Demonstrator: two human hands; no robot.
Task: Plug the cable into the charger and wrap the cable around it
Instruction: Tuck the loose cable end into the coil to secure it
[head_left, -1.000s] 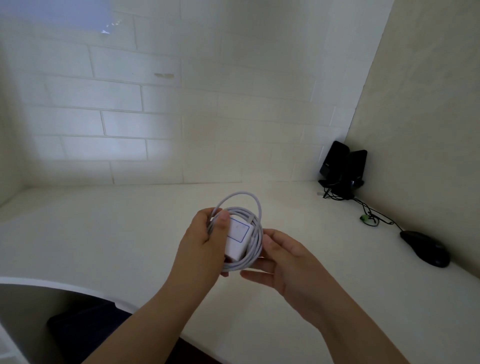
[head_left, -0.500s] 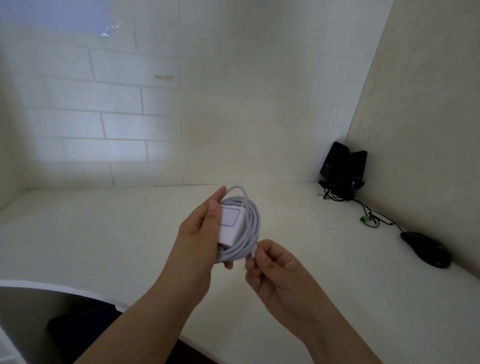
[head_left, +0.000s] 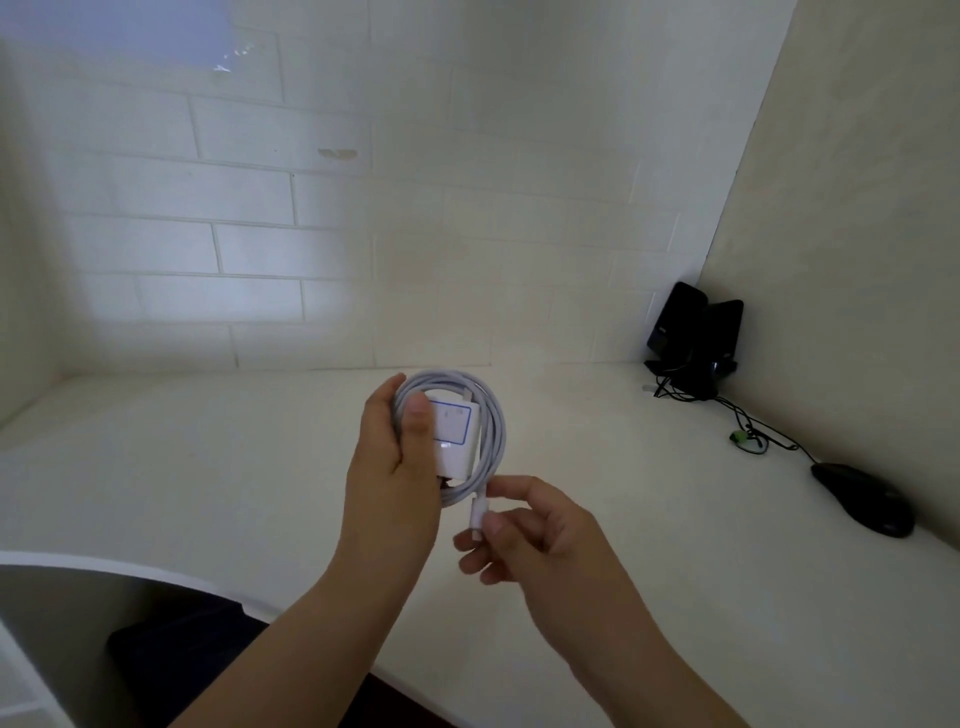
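White-painted brick wall (head_left: 260, 249) backs a pale, smooth counter (head_left: 208, 457) that runs into a corner on the right. Both forearms of the person reach in from the lower edge, raised above the counter surface.

Left hand (head_left: 389, 462): held upright, palm turned toward the right, fingers curled behind the load and the thumb pressed flat across its front. It grips a white square charger block with a blue outlined label (head_left: 454, 434). A white round cable (head_left: 491, 415) lies in several loops around the charger, the coil passing under the thumb at the top left and hanging free of the block on the right side.

Right hand (head_left: 530, 535): just below and to the right of the coil, palm turned up, thumb and forefinger pinched together on the loose end of the cable, with the white plug connector (head_left: 476, 514) pointing downward between them. The remaining fingers are loosely curled. Charger and cable are both off the counter, held between the two hands.

Corner items, well apart from the hands: a black stand-mounted device (head_left: 693, 338) against the wall, thin black wires (head_left: 748, 421) trailing from it, a small green object (head_left: 740, 438) among the wires, and a black computer mouse (head_left: 865, 499) near the right edge.
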